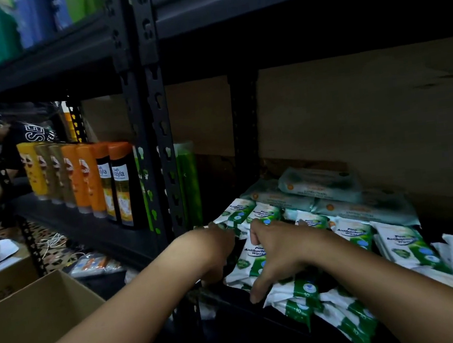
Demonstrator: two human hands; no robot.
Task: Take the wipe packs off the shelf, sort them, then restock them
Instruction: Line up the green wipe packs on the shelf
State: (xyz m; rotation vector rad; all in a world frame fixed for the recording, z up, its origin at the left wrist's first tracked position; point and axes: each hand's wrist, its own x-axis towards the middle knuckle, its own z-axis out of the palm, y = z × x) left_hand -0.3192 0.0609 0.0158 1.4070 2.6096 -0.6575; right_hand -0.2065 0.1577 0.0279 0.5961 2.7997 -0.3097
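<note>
A white-and-green soft plastic wipe pack (252, 261), long axis toward twelve o'clock, is gripped at the dark metal shelf (240, 298) front by the right hand (276, 252), nearer than the left hand (213, 248), whose fingers are hidden.

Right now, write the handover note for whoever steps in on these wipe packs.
Left hand: reaching among the green-and-white wipe packs at the shelf's front; its fingers are hidden, so its grip is unclear.
Right hand: fingers curled over the top of that same bunch, thumb down its side.
More green-and-white packs stand in rows to the right; some have slumped over the front edge. Pale teal packs are stacked behind.
Open cardboard box sits lower left.
Done: unclear, packs are partly ordered.
Left: pull this bunch, sort, restock.
</note>
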